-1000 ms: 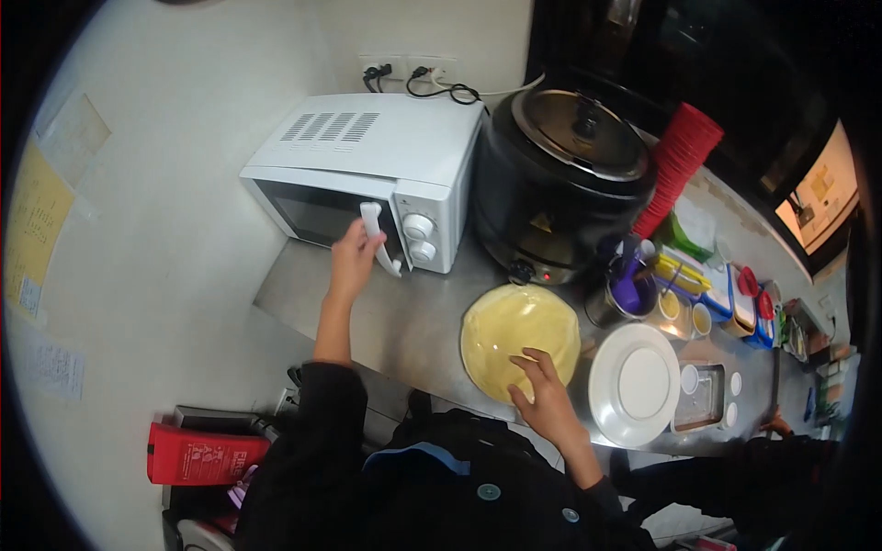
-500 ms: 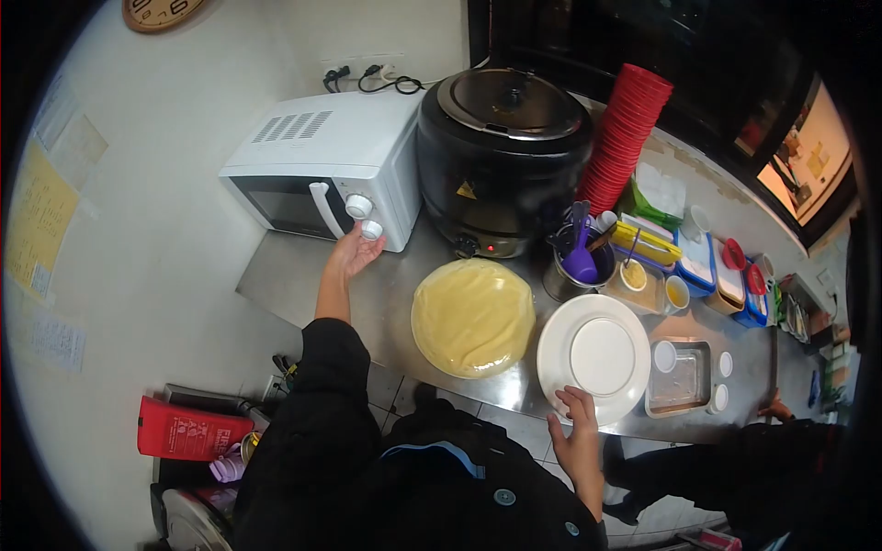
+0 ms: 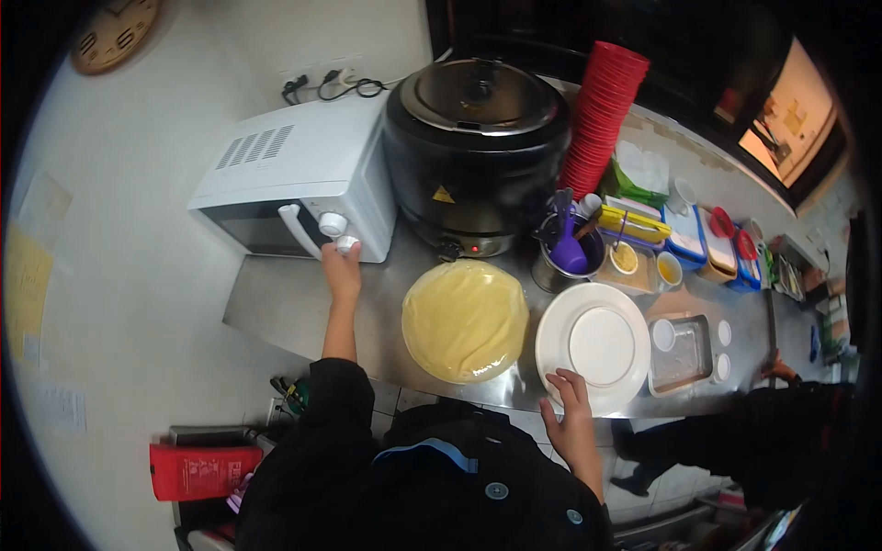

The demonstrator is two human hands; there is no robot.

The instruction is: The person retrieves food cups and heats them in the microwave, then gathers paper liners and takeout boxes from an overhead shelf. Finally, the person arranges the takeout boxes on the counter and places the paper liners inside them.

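Note:
My left hand point(image 3: 342, 271) has its fingers closed on the lower knob point(image 3: 346, 244) of the white microwave point(image 3: 294, 165). Just above sits the upper knob point(image 3: 333, 224), next to the door handle. My right hand point(image 3: 573, 424) is open, its fingertips at the near rim of an upside-down white plate point(image 3: 551, 335); whether they touch it I cannot tell. Between my hands lies a round dish covered with pale yellow, film-wrapped sheets point(image 3: 465, 321).
Behind the counter point(image 3: 266, 294) stand a black soup kettle point(image 3: 478, 174) with a red light and a leaning stack of red bowls point(image 3: 602, 119). A metal pot with a purple ladle point(image 3: 570, 253), sauce cups and a metal tray point(image 3: 684, 378) sit rightward. A co-worker's hand point(image 3: 779, 370) rests at the far right.
My view has shifted, so the clock shows more fully. My left hand has turned at the lower knob, with its back now more upward. My right hand stays at the plate's rim.

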